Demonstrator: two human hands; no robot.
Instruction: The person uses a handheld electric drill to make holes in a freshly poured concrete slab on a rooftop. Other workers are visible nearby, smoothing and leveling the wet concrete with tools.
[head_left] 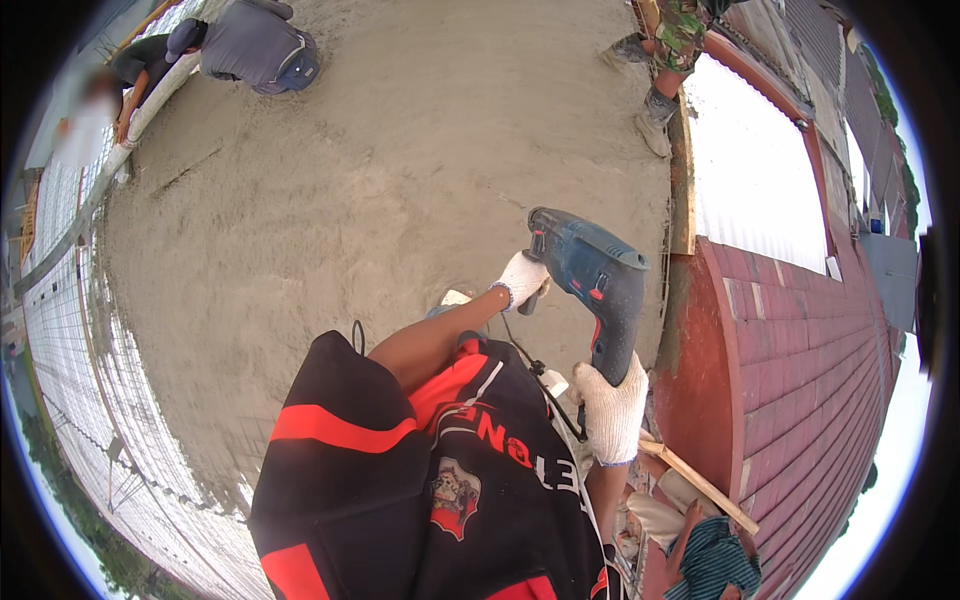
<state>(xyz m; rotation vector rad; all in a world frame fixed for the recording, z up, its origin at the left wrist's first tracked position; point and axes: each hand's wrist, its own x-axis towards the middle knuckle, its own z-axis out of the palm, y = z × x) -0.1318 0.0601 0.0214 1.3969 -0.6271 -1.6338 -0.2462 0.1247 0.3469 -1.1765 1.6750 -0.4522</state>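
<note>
From my end of the feed, I have the drill [595,262] up in both hands, held over the concrete [330,200]; as far as I can judge, the picking up is done and the real use of it is not yet shown. My left hand [524,279] has its gloved fingers curled round the side handle [530,304], pressed together on it, while my right hand [613,410] wraps the rear grip [614,340]; whether a finger sits on the trigger I cannot tell. The drill lies between the two sets of fingers, its nose just beyond the left ones and tilted toward the upper left. I can make out no bit, and nothing of the drill seems to touch the concrete, so I can't call any drilling finished. The cord [530,357] hangs between the hands, below the left fingers. Ahead of those fingers, the concrete is already spread widely, though its surface looks rough in places, so I judge some smoothing is left. Well beyond the left fingers, a co-worker [255,45] in grey bends at the concrete's edge; past the drill, to the right, runs a board [683,180] along the other edge.
</note>
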